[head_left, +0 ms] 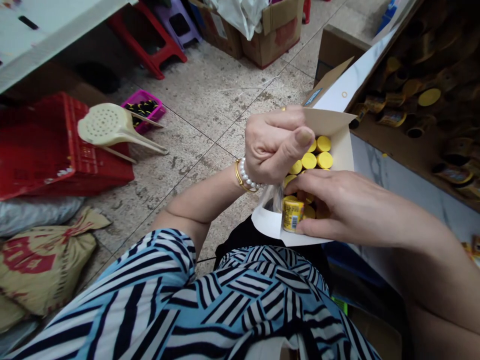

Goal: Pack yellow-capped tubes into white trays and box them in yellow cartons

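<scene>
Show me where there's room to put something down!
The floor between the pink basket and the left hand looks bare. A narrow, mostly bare strip of table runs between the white box and the carton. Yellow tubs crowd the box.

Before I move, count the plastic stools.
3: red stool by the white table, purple stool beside it, cream stool by the red crate. More may be hidden.

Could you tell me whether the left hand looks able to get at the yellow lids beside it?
Probably yes: the left hand, though curled, is close to the yellow lids, several of which face up uncovered in the white box; the right hand covers mainly nearer ones.
</scene>
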`<state>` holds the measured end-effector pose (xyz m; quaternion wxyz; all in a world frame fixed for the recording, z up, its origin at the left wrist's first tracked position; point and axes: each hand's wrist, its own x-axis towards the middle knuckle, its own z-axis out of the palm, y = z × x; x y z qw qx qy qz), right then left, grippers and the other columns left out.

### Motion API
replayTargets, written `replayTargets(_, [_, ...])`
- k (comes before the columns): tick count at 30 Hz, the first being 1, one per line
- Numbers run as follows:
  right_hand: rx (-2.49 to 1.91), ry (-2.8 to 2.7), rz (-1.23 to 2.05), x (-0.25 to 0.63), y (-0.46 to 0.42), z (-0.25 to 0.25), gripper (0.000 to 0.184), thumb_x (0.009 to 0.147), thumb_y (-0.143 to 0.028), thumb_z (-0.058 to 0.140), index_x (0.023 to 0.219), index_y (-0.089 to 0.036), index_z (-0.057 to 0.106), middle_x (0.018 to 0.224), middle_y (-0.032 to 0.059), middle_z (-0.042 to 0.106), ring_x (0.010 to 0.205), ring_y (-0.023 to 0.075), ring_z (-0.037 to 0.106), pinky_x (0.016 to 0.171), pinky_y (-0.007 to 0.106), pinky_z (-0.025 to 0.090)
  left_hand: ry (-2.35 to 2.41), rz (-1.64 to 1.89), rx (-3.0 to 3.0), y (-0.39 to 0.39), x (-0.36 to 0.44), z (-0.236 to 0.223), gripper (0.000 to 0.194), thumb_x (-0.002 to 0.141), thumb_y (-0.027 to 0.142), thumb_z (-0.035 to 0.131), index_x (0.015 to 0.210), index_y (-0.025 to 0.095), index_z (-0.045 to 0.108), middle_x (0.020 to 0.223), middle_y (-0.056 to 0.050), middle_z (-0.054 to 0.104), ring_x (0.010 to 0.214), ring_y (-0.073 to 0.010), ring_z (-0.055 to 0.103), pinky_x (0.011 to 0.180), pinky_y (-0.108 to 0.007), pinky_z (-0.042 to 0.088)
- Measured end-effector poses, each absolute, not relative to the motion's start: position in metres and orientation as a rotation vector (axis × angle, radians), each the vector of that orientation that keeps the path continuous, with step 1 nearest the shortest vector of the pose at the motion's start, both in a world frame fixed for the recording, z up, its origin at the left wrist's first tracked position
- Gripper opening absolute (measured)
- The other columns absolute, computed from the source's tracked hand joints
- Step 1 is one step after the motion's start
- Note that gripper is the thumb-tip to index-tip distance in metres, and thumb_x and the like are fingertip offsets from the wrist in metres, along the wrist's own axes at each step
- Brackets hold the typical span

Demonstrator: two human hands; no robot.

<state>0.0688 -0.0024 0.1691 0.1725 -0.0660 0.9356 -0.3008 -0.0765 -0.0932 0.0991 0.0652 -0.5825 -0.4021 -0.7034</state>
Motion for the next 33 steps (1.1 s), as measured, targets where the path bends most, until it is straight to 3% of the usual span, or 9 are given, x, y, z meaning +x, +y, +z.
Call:
replayTargets(9, [-0.169,2.758,-0.809,0.07,-0.008,0.163,0.023,0.08,-0.018,0.065,0.103,-0.023,0.068,0.102,0.0053,0.061,0.076,0.014,0.054,0.066,0.027,0.037,-1.233,-2.064,-1.785,-0.09,-0.078,0.096,0.063,0.102,0.046,0.049,0.047,0.019,0.038,0.051,0.001,0.04,0.051,-0.0098,0.039,0.058,-0.033,0.035])
replayTargets(16, [-0.253,2.796,-0.859,0.071,-0.009,0.155,0.023,0.084,-0.012,0.063,0.104,-0.021,0.071,0.107,0.0075,0.056,0.086,0.0166,0.056,0.074,0.028,0.045,-1.267,-2.07,-1.732,-0.088,-0.083,0.093,0.064,0.102,0.037,0.053,0.042,0.019,0.039,0.048,0.002,0.04,0.049,-0.0086,0.042,0.055,-0.031,0.035])
replayTargets(21, [-0.472,2.72,-0.984,0.076,0.011,0.17,0.028,0.091,-0.017,0.065,0.117,-0.023,0.073,0.104,0.0054,0.063,0.086,0.0149,0.06,0.077,0.027,0.048,-1.378,-2.064,-1.653,-0.091,-0.083,0.095,0.068,0.103,0.042,0.049,0.041,0.019,0.034,0.047,0.002,0.039,0.047,-0.0078,0.042,0.055,-0.03,0.035])
replayTargets(26, [-0.325,2.665,-1.157,0.071,-0.001,0.168,0.008,0.09,-0.022,0.069,0.091,-0.02,0.077,0.083,-0.0001,0.069,0.071,0.0102,0.059,0.067,0.023,0.042,-1.284,-2.039,-1.784,-0.093,-0.081,0.095,0.059,0.102,0.031,0.05,0.044,0.018,0.042,0.051,0.001,0.046,0.049,-0.0087,0.046,0.057,-0.031,0.038])
replayTargets(28, [-0.17,2.656,-1.114,0.068,-0.011,0.164,0.009,0.09,-0.025,0.07,0.085,-0.019,0.076,0.077,-0.0004,0.069,0.067,0.0102,0.057,0.064,0.024,0.04,-1.271,-1.996,-1.836,-0.092,-0.079,0.095,0.051,0.099,0.029,0.053,0.05,0.018,0.05,0.054,0.001,0.052,0.051,-0.0097,0.048,0.058,-0.031,0.04])
replayTargets(33, [-0.278,2.615,-1.043,0.072,-0.006,0.167,0.018,0.097,-0.026,0.061,0.104,-0.022,0.077,0.094,0.0013,0.074,0.077,0.0123,0.063,0.071,0.025,0.042,-1.276,-2.008,-1.823,-0.091,-0.077,0.097,0.056,0.101,0.033,0.05,0.048,0.019,0.042,0.052,0.002,0.045,0.047,-0.0099,0.046,0.057,-0.032,0.04])
